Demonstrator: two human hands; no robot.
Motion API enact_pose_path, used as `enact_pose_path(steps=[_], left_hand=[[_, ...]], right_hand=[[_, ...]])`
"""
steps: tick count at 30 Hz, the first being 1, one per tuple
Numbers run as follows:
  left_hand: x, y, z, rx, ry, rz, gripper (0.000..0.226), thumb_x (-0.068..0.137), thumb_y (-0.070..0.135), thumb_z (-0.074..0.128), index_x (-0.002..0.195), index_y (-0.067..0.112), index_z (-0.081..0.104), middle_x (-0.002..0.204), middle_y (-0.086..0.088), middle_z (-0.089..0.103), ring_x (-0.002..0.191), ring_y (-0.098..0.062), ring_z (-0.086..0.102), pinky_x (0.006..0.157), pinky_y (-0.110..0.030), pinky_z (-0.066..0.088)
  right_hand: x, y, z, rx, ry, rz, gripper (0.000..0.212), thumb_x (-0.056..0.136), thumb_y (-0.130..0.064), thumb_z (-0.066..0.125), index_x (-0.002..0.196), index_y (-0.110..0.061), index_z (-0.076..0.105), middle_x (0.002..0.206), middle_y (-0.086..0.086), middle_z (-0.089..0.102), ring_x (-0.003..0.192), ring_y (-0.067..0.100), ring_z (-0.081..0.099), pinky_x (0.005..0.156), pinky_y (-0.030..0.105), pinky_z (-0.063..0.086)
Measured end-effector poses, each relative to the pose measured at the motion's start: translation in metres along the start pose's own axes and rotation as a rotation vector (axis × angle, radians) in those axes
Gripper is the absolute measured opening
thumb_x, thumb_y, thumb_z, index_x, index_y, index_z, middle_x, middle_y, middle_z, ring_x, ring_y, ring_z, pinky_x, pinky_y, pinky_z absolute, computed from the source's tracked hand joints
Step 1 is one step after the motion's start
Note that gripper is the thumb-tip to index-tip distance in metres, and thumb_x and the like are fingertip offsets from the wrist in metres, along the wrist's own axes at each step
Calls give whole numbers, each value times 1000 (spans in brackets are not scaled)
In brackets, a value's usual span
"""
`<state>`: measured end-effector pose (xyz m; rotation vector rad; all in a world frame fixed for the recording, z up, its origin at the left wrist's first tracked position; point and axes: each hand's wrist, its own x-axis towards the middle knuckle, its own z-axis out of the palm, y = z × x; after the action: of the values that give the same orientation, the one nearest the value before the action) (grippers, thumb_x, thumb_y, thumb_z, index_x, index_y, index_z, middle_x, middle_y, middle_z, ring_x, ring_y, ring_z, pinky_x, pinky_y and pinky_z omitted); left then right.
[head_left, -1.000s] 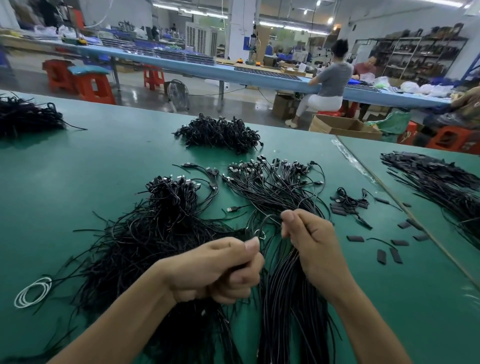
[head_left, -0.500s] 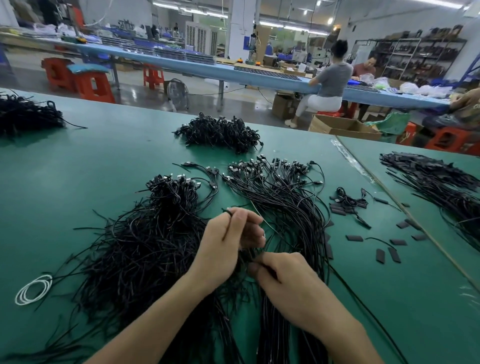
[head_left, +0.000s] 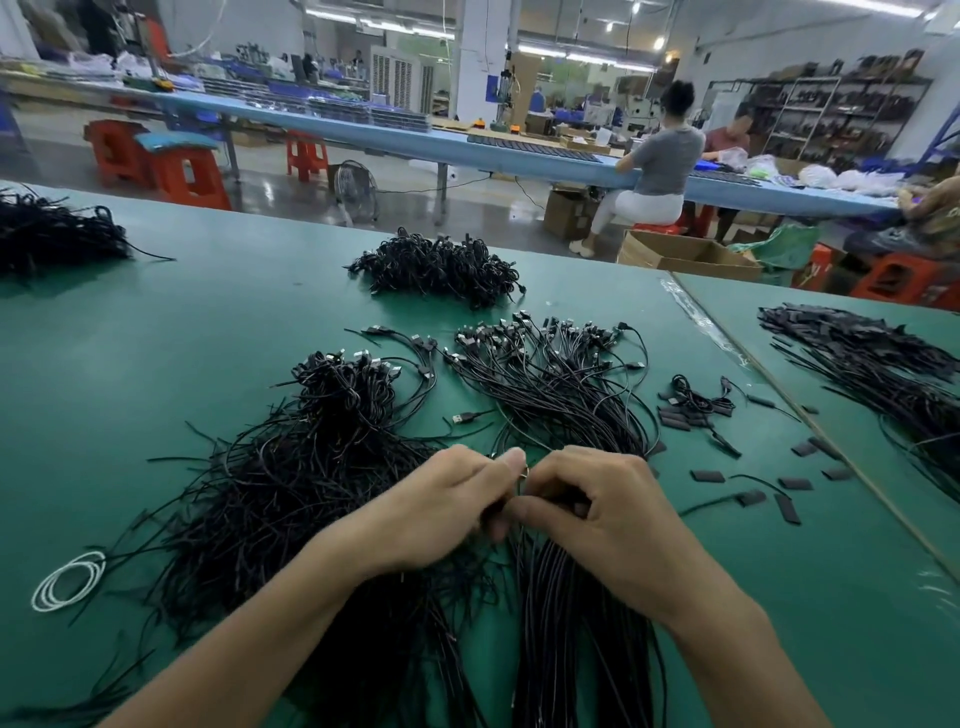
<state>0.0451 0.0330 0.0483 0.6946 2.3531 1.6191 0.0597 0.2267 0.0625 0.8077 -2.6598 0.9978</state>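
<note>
Where the two hands meet mid-table, the left hand (head_left: 441, 512) and right hand (head_left: 597, 519) both have their fingers curled in. Thumb and forefinger tips almost touch, pinching a small cable loop (head_left: 524, 471) that pokes up between them. What else sits inside the curled fingers is hidden, cannot tell.

Change: half a second ago the left hand was lifted with a thin cable across its fingers and the right hand lay lower on the bundle. A second ago they were apart. Now they have closed on one spot, so the picked-out cable is likely being coiled or wound rather than sorted. Winding step started, judged not finished.

The loop sits right above the straight cable bundle (head_left: 571, 639), which runs from under the right hand toward the viewer. Left of it, touching, a loose tangled cable pile (head_left: 311, 493) lies under the left forearm. Beyond the hands is a fanned batch of USB cables (head_left: 550, 379), plugs pointing away. On the far side is a pile of coiled cables (head_left: 441, 273), likely done ones. White rubber bands (head_left: 44, 595) lie well left, short black sleeves (head_left: 707, 476) scattered right. All on the green table mat (head_left: 156, 364).
</note>
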Motion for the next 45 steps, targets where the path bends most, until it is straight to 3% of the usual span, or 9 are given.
enact_pose_path(steps=[5,11,16,22,26,31,36,40,45], left_hand=[[-11,2,-26,-330,-8,-92,49,96,54,42,57,25,45,48,8,31,38,-8,23,37,-16,21],[-17,-7,-18,-327,-358,-248,63,95,73,30,61,22,42,53,8,28,46,-10,20,42,-18,20],[-19,6,-20,-833,-410,-21,50,94,60,54,59,25,48,51,7,28,44,-9,22,40,-23,17],[-4,33,-17,-1222,-138,209,37,99,37,50,73,15,62,53,7,46,43,-4,44,42,-16,41],[8,18,-14,-1087,338,218,36,96,30,46,87,12,76,74,-2,66,68,-13,66,62,-23,56],[13,-19,1,-360,570,215,28,103,21,41,113,11,65,101,-4,75,102,-19,71,87,-28,58],[5,-23,8,126,358,184,36,104,42,42,86,30,71,76,10,73,71,-4,69,66,-19,53],[-4,-8,2,-77,55,48,55,98,56,38,61,25,64,47,0,59,40,-13,55,44,-20,41],[-13,5,-15,-504,-88,-66,58,94,60,40,50,24,50,39,10,34,29,-6,27,34,-15,23]], right_hand=[[-8,21,10,172,-29,174,39,92,-56,47,78,-25,66,73,-3,64,65,16,57,62,33,49],[8,-7,1,270,189,3,29,99,-44,52,80,-28,66,71,-11,61,61,7,52,57,18,41],[24,-26,-5,404,314,-9,30,97,-46,56,81,-25,70,52,-11,44,44,3,31,43,16,25],[14,-16,28,407,-41,173,31,95,-51,45,72,-39,61,56,-2,47,49,16,39,44,39,33],[0,-10,33,193,-171,298,35,103,-47,40,85,-27,62,58,-7,45,50,9,38,52,34,37],[-3,-27,23,28,-262,239,32,105,-40,38,82,-22,52,63,-4,50,51,11,41,55,39,41],[3,-41,-1,-133,-224,138,27,96,-43,56,75,-25,59,60,-9,51,56,8,44,58,33,43],[7,-41,-18,-24,-65,82,20,82,-52,71,78,-33,72,65,-26,62,60,1,58,60,29,48],[17,-29,-17,289,146,23,23,79,-51,75,77,-28,73,60,-11,60,51,3,45,50,16,36]])
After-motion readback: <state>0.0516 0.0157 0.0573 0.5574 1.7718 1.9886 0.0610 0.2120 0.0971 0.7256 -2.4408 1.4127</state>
